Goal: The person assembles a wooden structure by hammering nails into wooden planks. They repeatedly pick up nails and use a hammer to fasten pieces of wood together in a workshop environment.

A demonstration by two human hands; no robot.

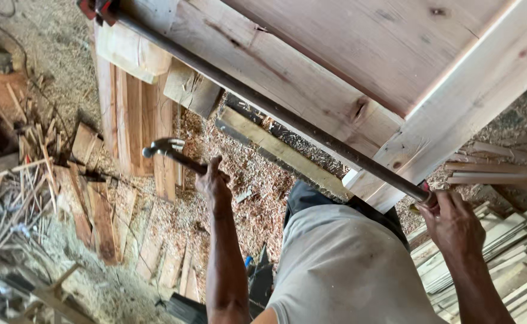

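Observation:
My left hand grips the handle of a claw hammer, its steel head pointing left over the sawdust floor. My right hand is closed around the near end of a long dark bar clamp. The bar runs diagonally up to the left, along the edge of a large wooden frame, to a red clamp head at the top left. The frame's pale side rail meets the bar near my right hand.
Sawdust and shavings cover the floor. Short planks lie at left, thin scrap sticks at far left. A stack of pale slats sits at right. A flat board lies under the frame.

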